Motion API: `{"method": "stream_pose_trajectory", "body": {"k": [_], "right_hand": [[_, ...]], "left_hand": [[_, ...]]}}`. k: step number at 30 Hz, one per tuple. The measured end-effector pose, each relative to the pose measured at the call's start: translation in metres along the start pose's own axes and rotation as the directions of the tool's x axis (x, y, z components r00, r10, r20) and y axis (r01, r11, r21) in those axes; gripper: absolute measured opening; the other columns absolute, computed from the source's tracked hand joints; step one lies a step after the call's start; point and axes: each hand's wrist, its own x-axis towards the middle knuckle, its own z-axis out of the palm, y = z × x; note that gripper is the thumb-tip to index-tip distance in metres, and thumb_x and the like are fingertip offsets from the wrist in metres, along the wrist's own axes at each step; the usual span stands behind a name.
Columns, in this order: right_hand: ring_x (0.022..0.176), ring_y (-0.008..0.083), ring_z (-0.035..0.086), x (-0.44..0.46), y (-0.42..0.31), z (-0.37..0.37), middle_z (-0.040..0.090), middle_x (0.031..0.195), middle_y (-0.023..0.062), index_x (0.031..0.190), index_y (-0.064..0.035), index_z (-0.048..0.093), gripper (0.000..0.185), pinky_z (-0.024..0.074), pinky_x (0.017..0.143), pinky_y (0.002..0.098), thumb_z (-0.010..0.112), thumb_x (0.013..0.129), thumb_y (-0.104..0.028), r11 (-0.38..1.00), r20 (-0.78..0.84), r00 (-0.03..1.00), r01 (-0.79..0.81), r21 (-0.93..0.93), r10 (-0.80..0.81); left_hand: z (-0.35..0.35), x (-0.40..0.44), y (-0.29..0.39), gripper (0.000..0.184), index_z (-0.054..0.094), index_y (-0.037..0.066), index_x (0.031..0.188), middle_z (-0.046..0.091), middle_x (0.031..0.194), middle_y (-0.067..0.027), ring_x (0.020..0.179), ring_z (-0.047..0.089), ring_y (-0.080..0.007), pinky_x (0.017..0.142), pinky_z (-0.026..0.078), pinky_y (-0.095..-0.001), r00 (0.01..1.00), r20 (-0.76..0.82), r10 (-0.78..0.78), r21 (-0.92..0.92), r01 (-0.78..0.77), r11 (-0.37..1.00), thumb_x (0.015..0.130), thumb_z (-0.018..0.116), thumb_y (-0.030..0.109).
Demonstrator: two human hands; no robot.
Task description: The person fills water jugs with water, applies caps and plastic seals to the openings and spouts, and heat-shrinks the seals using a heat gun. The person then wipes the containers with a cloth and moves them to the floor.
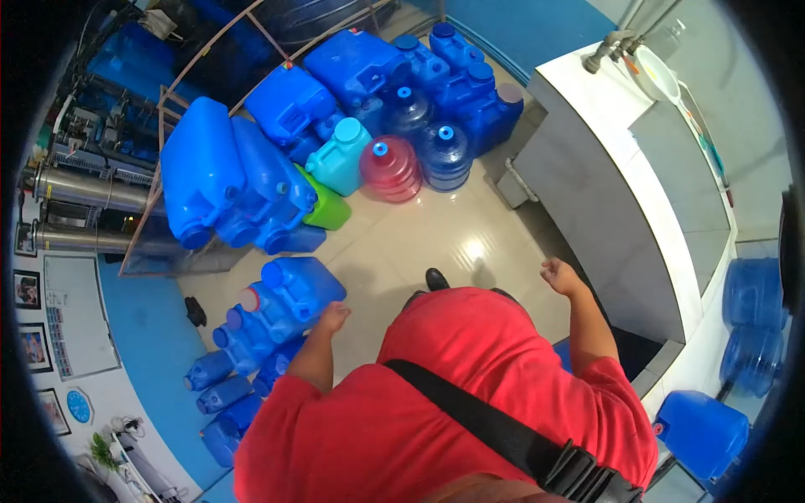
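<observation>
My left hand [334, 317] is loosely curled and holds nothing that I can see. In the picture it lies beside a blue water jug [309, 283] with a blue cap; whether it touches the jug I cannot tell. My right hand [560, 275], its fingers bent inward, hangs over the floor near the tiled counter and shows nothing in it. Ahead on the floor stand a red round water bottle [391, 170], a dark blue round bottle [446, 158] and a turquoise jug [340, 158].
Several large blue jugs [201, 168] crowd the far left, beside a green container [325, 201]. A tiled counter [604, 193] with a white basin [656, 74] curves along the right. More bottles [752, 293] stand at the far right. Shiny tile floor [377, 251] lies ahead.
</observation>
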Motion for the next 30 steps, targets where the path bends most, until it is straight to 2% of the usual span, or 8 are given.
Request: {"method": "stream_pose_trajectory", "body": {"k": [3, 8, 12, 14, 17, 18, 20, 30], "right_hand": [[0.078, 0.0206, 0.063, 0.003, 0.061, 0.019, 0.067, 0.087, 0.0125, 0.1, -0.0004, 0.066, 0.028, 0.0516, 0.071, 0.0353, 0.068, 0.084, -0.023, 0.946, 0.103, 0.976, -0.156, -0.283, 0.192], [0.099, 0.0382, 0.066, 0.018, 0.125, 0.037, 0.07, 0.097, 0.021, 0.098, -0.0038, 0.072, 0.033, 0.0526, 0.083, 0.0459, 0.051, 0.091, -0.027, 0.679, 0.56, 0.802, 0.294, -0.673, 0.208], [0.095, 0.0375, 0.066, 0.018, 0.023, 0.002, 0.07, 0.097, 0.0219, 0.093, -0.0038, 0.072, 0.033, 0.0527, 0.082, 0.0451, 0.054, 0.088, -0.031, 0.875, 0.351, 0.912, -0.02, -0.484, 0.215], [0.093, 0.0374, 0.067, 0.054, 0.016, 0.008, 0.07, 0.101, 0.022, 0.095, -0.0023, 0.072, 0.036, 0.0526, 0.083, 0.0451, 0.059, 0.085, -0.035, 0.876, 0.306, 0.938, 0.007, -0.483, 0.161], [0.099, 0.0381, 0.067, 0.096, -0.004, 0.012, 0.07, 0.106, 0.0215, 0.103, -0.0016, 0.071, 0.039, 0.0525, 0.087, 0.0434, 0.064, 0.081, -0.034, 0.933, 0.185, 0.983, 0.081, -0.351, -0.015], [0.1, 0.0383, 0.067, 0.11, -0.014, 0.013, 0.07, 0.106, 0.0216, 0.106, -0.0012, 0.07, 0.04, 0.0526, 0.087, 0.0429, 0.065, 0.081, -0.032, 0.941, 0.146, 0.988, 0.1, -0.324, -0.055], [0.101, 0.0376, 0.067, 0.134, -0.046, 0.007, 0.07, 0.106, 0.0219, 0.108, -0.0014, 0.069, 0.041, 0.0526, 0.088, 0.0424, 0.066, 0.081, -0.033, 0.94, 0.172, 0.983, 0.114, -0.321, -0.06], [0.105, 0.0352, 0.066, 0.229, -0.105, -0.001, 0.068, 0.113, 0.0202, 0.111, -0.0031, 0.068, 0.04, 0.0513, 0.092, 0.0415, 0.063, 0.084, -0.033, 0.941, 0.342, 0.939, 0.136, -0.308, -0.024]], "left_hand": [[-0.011, 0.007, -0.011, 0.059, 0.056, 0.0, 0.13, 0.066, 0.12, -0.0203, 0.111, 0.063, -0.0303, 0.096, 0.049, -0.0392, 0.998, -0.063, 0.0, -0.051, -0.003, 0.999, 0.086, 0.07, 0.037], [-0.001, -0.013, -0.002, 0.056, 0.057, 0.001, 0.129, 0.068, 0.115, -0.0175, 0.106, 0.064, -0.0259, 0.093, 0.05, -0.0374, 0.993, -0.102, -0.065, -0.225, 0.04, 0.974, 0.087, 0.069, 0.036], [0.029, -0.015, -0.018, 0.055, 0.055, 0.0, 0.13, 0.068, 0.11, -0.0156, 0.096, 0.065, -0.0226, 0.086, 0.051, -0.0356, 0.993, 0.055, -0.103, -0.259, 0.113, 0.959, 0.088, 0.068, 0.035], [0.035, -0.021, -0.029, 0.056, 0.055, 0.0, 0.131, 0.068, 0.108, -0.015, 0.092, 0.065, -0.0221, 0.083, 0.052, -0.0354, 0.983, 0.129, -0.132, -0.215, 0.158, 0.964, 0.089, 0.068, 0.034], [0.036, -0.033, -0.027, 0.058, 0.054, -0.001, 0.132, 0.069, 0.103, -0.0142, 0.086, 0.066, -0.0212, 0.078, 0.053, -0.0337, 0.988, 0.119, 0.102, -0.037, -0.098, 0.994, 0.087, 0.068, 0.034], [0.032, -0.043, -0.011, 0.058, 0.054, -0.001, 0.132, 0.069, 0.102, -0.0141, 0.085, 0.066, -0.0209, 0.077, 0.053, -0.0336, 0.994, 0.093, -0.054, -0.171, 0.07, 0.983, 0.087, 0.069, 0.032], [0.03, -0.045, -0.007, 0.058, 0.054, -0.002, 0.132, 0.069, 0.101, -0.0141, 0.083, 0.066, -0.0205, 0.077, 0.053, -0.0335, 0.971, 0.086, -0.223, -0.311, 0.239, 0.92, 0.086, 0.069, 0.031], [0.015, -0.039, 0.023, 0.059, 0.051, -0.003, 0.133, 0.069, 0.099, -0.0128, 0.085, 0.064, -0.0197, 0.077, 0.052, -0.0345, 0.973, -0.032, -0.229, -0.464, 0.188, 0.866, 0.086, 0.068, 0.03]]}}
